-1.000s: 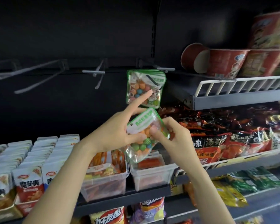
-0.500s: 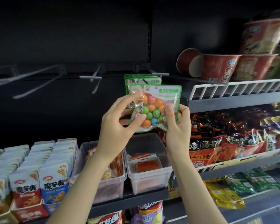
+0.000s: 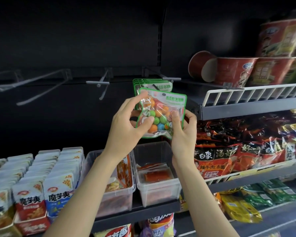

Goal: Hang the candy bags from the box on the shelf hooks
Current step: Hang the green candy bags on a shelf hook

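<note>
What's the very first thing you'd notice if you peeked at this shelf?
Right in the middle, the left hand and right hand hold up a green-edged candy bag full of bright balls. Just behind it, more of the same bags hang on a shelf hook. At upper right, red noodle cups lie tipped on their sides.

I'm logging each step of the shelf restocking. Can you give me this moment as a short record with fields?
held item: candy bag, green-edged, with colourful round sweets inside
left hand: pinches the bag's left side
right hand: pinches the bag's right side
bag position: upright, in front of the hanging bags, not yet on a hook
target hook: already carries several matching bags
free hooks: middle hook and far left hook both bare
below: clear bins with orange packets
</note>
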Tool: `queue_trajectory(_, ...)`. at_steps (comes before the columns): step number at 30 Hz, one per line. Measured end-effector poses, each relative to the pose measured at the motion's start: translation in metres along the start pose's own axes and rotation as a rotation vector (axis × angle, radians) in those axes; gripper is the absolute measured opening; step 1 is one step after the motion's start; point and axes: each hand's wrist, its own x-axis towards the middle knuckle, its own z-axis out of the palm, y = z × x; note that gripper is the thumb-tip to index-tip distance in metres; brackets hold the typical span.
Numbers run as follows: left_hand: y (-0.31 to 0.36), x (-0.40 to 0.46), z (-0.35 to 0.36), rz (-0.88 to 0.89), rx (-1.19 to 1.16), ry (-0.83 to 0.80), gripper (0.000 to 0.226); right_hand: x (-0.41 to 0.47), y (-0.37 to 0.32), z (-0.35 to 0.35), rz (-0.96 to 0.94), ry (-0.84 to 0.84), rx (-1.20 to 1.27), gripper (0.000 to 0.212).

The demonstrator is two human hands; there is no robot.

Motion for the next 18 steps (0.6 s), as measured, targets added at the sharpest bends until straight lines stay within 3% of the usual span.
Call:
queue_trajectory(3, -0.006, 0.005, 0.000, -0.015, 0.038, 0.006, 0.055, -0.003, 0.004, 0.003, -0.089, 0.019, -0.081, 0.041)
queue_trajectory(7, -0.020, 0.019, 0.003, -0.053, 0.146, 0.011, 0.058, -0.001, 0.020, 0.003, -0.479, -0.002, -0.478, 0.056)
queue_trajectory(11, -0.035, 0.041, 0.006, -0.036, 0.360, 0.026, 0.061, 0.030, 0.032, 0.013, -0.336, -0.165, -0.819, 0.056)
queue_trajectory(18, -0.065, 0.076, 0.011, -0.060, 0.546, -0.059, 0.074, 0.073, 0.046, 0.029, -0.284, -0.211, -1.129, 0.059)
